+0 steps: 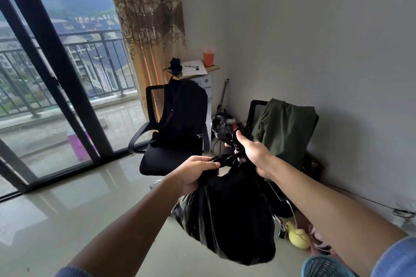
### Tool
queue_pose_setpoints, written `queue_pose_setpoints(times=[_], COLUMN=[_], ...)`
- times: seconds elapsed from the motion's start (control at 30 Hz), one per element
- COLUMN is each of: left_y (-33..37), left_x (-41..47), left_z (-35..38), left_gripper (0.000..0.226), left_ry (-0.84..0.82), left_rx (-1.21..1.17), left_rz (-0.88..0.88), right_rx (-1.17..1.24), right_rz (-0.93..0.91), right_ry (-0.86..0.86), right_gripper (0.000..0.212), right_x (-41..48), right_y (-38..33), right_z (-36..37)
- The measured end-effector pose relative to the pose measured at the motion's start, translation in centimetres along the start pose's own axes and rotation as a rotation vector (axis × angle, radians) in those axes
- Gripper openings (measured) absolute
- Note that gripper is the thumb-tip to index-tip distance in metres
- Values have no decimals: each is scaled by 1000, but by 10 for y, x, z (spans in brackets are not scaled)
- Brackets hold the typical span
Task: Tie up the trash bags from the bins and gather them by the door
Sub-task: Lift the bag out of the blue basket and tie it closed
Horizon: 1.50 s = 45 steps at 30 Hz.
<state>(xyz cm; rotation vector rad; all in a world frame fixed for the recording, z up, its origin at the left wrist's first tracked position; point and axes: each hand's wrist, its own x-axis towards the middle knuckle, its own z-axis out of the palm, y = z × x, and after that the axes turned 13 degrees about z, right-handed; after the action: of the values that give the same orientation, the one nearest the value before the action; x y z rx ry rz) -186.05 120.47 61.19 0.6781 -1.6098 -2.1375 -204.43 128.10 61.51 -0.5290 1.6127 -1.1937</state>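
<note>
Both arms (pixel 126 227) reach out from blue sleeves (pixel 391 256), and a blue basket (pixel 324 267) sits low by the right elbow. The left hand (pixel 193 173) is closed tight on one twisted end (pixel 225 159) of the black trash bag (pixel 227 220). The right hand (pixel 254 153) is closed tight on the other twisted end (pixel 221 128), which sticks up past the fingers. The hands are near each other but do not touch, and the two ends cross between them. The bag hangs full under the hands, up off the floor (pixel 67 209). It looks like the knot is being made now and is not pulled tight yet. After that the bag must go to the door, and other bags may need tying too. Behind the bag stand a chair (pixel 153 164) with a black backpack (pixel 182 114) and a second chair (pixel 254 108) with a green jacket (pixel 286 128). A yellow toy (pixel 297 237) lies on the floor. Far left is a glass balcony door (pixel 56 63); I cannot tell if that is the door meant.
</note>
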Motion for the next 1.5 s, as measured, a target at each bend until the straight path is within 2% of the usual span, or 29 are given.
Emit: queue_pose_setpoints(times=[0.07, 0.17, 0.23, 0.3, 0.37, 0.47, 0.57, 0.6, 0.67, 0.73, 0.9, 1.0, 1.03, 1.13, 1.23, 1.3, 1.37, 1.43, 1.5], left_y=[4, 9, 13, 18, 22, 18, 12, 9, 5, 5, 21, 27, 28, 27, 28, 31, 38, 47, 50], left_x=[-1, -1, -2, -4, -5, 0, 5, 7, 9, 10, 2, -3, -3, 2, 5, 9, 15, 20, 23], left_z=[-3, -12, -18, -22, -21, -20, -16, -16, -15, -15, -23, -28, -27, -29, -37, -41, -42, -40, -34], left_gripper=[6, 20, 19, 20, 20, 20, 10, 4, 6, 9, 16, 24, 22, 19, 9, 12, 13, 15, 20], left_ry=[7, 42, 35, 7, -52, -68, 58, 111, 208, 241, 146, 73, 112, 386, 658, 806, 829, 781, 761], left_rx=[-28, -57, -129, -201, -170, 136, 687, 829, 933, 815, 186, 100, 147, 304, 140, -79, -391, -663, -665], left_rz=[-17, -68, -117, -153, -130, -31, 63, 83, 92, 75, 106, 134, 157, 282, 387, 374, 300, 260, 260], right_rx=[50, 35, -158, -459, -618, -698, -698, -692, -676, -642, -325, -101, -26, 114, 127, 127, 243, 450, 627], right_rz=[7, 91, 90, 3, -111, -190, -236, -252, -274, -283, -218, -165, -147, -142, -131, -99, -48, 12, 46], right_ry=[-20, -224, -277, -178, -85, -23, 9, 21, 42, 36, 7, -8, -18, -2, 21, -20, -80, -83, -42], right_gripper=[55, 45, 43, 49, 60, 60, 60, 56, 39, 36, 33, 33, 32, 30, 28, 32, 36, 35, 34], right_x=[0, -9, -17, -22, -22, -23, -21, -21, -22, -23, -24, -23, -23, -23, -28, -29, -28, -27, -25], right_y=[0, -3, -5, -9, -12, -15, -12, -10, -6, -3, 1, 3, 3, 0, -2, -1, 0, -4, -9], right_z=[-3, -17, -22, -20, -17, -16, -12, -10, -5, -2, -7, -8, -8, -8, -10, -10, -10, -10, -14])
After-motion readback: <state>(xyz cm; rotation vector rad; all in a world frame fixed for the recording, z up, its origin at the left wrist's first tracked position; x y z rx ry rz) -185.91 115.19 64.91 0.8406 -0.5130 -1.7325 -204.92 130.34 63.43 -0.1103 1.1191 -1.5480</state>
